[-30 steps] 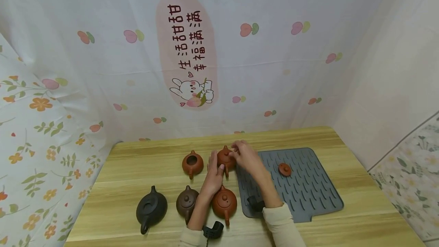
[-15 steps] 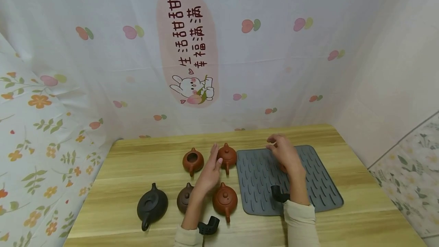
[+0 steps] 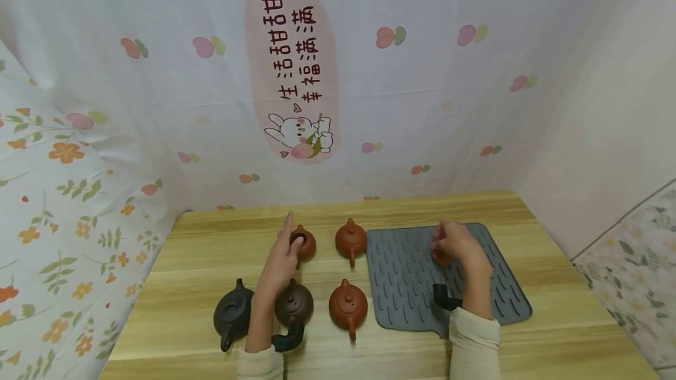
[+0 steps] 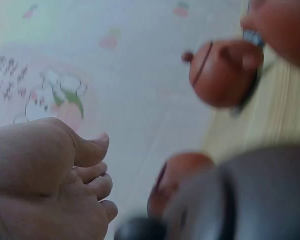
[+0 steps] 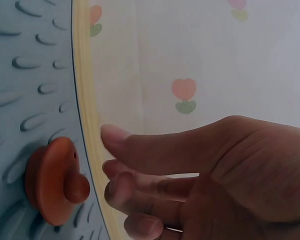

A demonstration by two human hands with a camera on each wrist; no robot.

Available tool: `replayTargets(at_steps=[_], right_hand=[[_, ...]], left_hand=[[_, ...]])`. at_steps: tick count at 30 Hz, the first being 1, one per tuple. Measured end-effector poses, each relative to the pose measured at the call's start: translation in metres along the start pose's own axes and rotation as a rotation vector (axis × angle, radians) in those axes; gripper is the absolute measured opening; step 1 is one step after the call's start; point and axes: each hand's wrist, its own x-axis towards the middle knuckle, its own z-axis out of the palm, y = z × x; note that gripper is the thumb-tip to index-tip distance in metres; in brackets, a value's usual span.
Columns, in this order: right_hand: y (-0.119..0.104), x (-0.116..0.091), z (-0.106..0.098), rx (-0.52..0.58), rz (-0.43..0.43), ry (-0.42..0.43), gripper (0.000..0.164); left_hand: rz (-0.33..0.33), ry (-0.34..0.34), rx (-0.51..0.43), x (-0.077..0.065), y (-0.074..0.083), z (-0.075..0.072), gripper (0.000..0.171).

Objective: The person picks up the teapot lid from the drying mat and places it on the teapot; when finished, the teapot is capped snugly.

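My left hand [image 3: 279, 258] is at the left side of a small reddish-brown clay teapot [image 3: 308, 246] whose round mouth has no lid on it. Its index finger points away from me, and the thumb overlaps the teapot in the head view. In the left wrist view the fingers look relaxed, with nothing between them. Over the grey mat, my right hand [image 3: 460, 244] hovers beside a loose reddish clay lid [image 5: 57, 182] with a round knob. The right wrist view shows the thumb and loosely bent fingers apart from that lid.
Two lidded reddish teapots [image 3: 351, 239] stand left of the grey ridged mat [image 3: 401, 274]. A dark brown lidded teapot [image 3: 294, 306] and a black teapot [image 3: 232, 312] stand nearer me on the wooden table [image 3: 200, 251]. A printed curtain [image 3: 422, 104] hangs behind.
My left hand has left the back lidded teapot and moved left to the lidless one. My right hand has let go of that lidded teapot's lid and moved right to the loose lid.
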Motion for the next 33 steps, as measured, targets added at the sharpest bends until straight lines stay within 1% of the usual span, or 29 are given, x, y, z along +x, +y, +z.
replayTargets(at_steps=[3, 5, 12, 16, 20, 26, 30, 33], right_hand=[[0.004, -0.003, -0.002, 0.035, 0.028, -0.033, 0.009], [0.005, -0.004, -0.002, 0.038, 0.04, -0.048, 0.006], [0.006, -0.005, -0.004, -0.015, 0.029, -0.062, 0.007], [0.008, -0.005, -0.005, -0.03, 0.034, -0.074, 0.009], [0.009, -0.005, -0.004, -0.044, 0.026, -0.081, 0.01], [0.009, -0.003, -0.003, -0.051, 0.048, -0.083, 0.012], [0.01, -0.003, -0.002, -0.043, 0.04, -0.094, 0.008], [0.01, -0.002, -0.002, -0.038, 0.052, -0.101, 0.006]], left_hand=[[-0.03, -0.029, 0.035, 0.001, -0.007, -0.009, 0.068], [-0.033, -0.041, 0.046, 0.001, -0.013, -0.014, 0.068], [-0.111, -0.102, 0.012, -0.003, -0.021, -0.028, 0.069], [-0.147, -0.13, -0.003, -0.002, -0.026, -0.033, 0.07], [-0.163, -0.152, -0.024, -0.001, -0.033, -0.034, 0.071], [-0.193, -0.166, -0.041, 0.002, -0.041, -0.033, 0.072], [-0.184, -0.169, -0.046, 0.002, -0.045, -0.031, 0.073], [-0.159, -0.19, -0.038, 0.001, -0.048, -0.029, 0.074]])
